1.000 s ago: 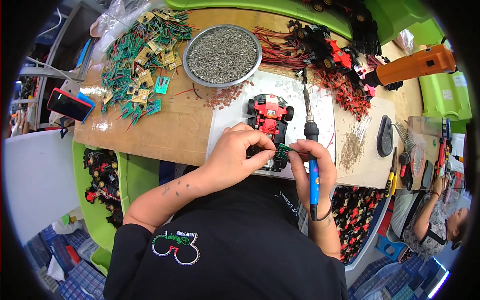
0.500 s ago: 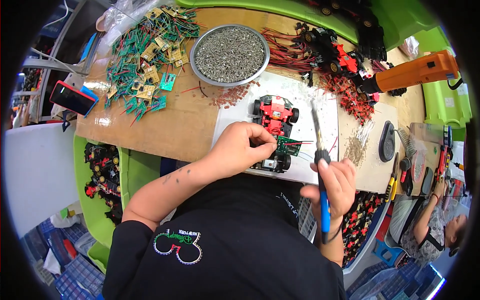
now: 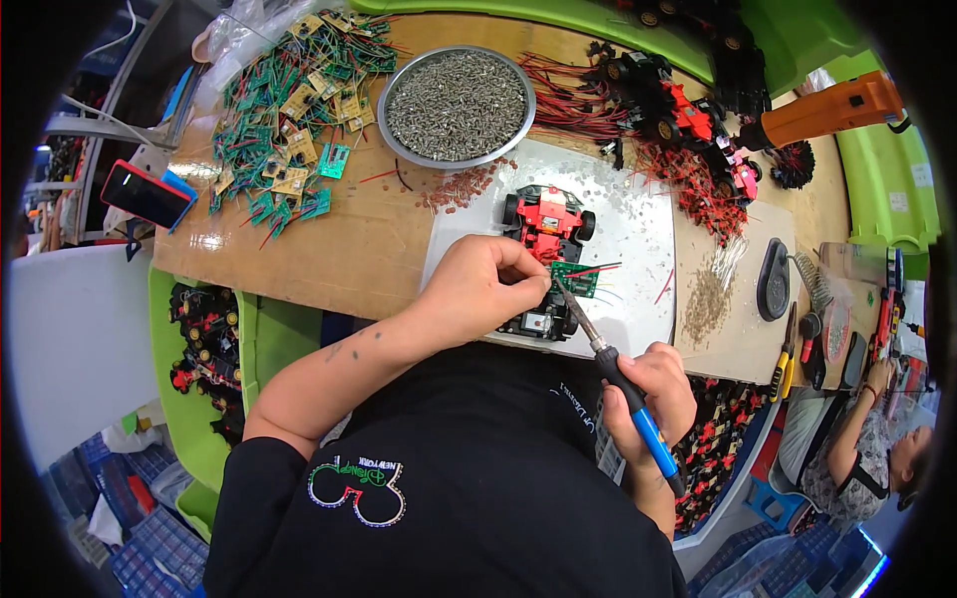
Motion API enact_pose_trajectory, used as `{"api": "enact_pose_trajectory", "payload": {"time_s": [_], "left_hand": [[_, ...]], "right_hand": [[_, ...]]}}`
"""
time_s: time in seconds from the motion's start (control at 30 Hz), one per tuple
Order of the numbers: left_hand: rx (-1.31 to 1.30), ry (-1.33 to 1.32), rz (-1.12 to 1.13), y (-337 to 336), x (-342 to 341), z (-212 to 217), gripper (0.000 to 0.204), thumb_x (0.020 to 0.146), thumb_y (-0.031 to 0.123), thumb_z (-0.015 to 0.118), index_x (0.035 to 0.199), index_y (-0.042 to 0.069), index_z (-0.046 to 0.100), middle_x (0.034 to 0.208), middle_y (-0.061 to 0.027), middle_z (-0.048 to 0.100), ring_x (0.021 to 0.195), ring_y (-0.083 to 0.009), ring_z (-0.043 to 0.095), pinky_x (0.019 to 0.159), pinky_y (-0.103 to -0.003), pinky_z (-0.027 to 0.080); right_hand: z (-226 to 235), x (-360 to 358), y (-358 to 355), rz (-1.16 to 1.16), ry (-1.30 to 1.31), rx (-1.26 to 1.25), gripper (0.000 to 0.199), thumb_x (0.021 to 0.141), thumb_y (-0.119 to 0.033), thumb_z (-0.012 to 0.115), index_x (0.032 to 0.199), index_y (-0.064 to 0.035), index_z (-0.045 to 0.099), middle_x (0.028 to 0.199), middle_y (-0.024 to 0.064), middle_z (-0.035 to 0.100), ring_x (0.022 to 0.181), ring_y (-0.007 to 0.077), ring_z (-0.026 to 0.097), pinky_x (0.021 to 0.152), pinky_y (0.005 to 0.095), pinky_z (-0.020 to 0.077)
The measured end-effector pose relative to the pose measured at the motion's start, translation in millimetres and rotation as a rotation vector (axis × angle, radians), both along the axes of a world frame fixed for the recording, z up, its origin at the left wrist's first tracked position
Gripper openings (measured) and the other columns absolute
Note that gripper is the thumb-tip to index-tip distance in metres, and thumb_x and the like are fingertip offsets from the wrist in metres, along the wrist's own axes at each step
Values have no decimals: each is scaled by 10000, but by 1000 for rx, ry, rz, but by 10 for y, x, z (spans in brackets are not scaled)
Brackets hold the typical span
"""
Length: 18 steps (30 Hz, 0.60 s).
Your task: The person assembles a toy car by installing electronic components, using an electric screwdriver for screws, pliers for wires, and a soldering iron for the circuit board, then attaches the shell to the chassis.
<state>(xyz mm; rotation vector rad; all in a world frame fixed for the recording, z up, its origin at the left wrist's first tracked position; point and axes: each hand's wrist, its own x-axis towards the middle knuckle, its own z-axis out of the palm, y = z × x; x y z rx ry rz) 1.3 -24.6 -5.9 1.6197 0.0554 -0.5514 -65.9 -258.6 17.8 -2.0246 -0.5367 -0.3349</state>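
A red and black toy car chassis lies on a white mat at the table's front. My left hand pinches a small green circuit board with red and green wires at the car's near end. My right hand grips a soldering iron with a blue and black handle; its metal tip points up-left and touches the board.
A round metal dish of screws stands behind the mat. A heap of green circuit boards lies far left, a phone beyond it. Wired toy cars and an orange tool are far right. Another person sits at lower right.
My right hand swung the soldering iron away to the right, then brought its tip back onto the green board. My left hand stayed on the board.
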Motion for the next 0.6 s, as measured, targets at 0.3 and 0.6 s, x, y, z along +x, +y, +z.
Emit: {"api": "enact_pose_trajectory", "payload": {"time_s": [0.3,0.6], "left_hand": [[-1,1,22,-16,-8,-9,132,850,103,696,891,-22,697,767,16,651,701,-34,564,635,-218,465],[22,-20,28,-12,-35,11,122,858,103,700,891,-15,701,758,18,645,694,-28,555,623,-217,456]], "right_hand": [[61,54,-14,63,-67,-112,297,697,-64,757,980,-16,683,682,64,611,604,235,568,679,376,455],[-31,409,247,-221,-51,-105,407,805,-61,773,1185,-14,636,959,130,692,804,263,653,757,340,511]]}}
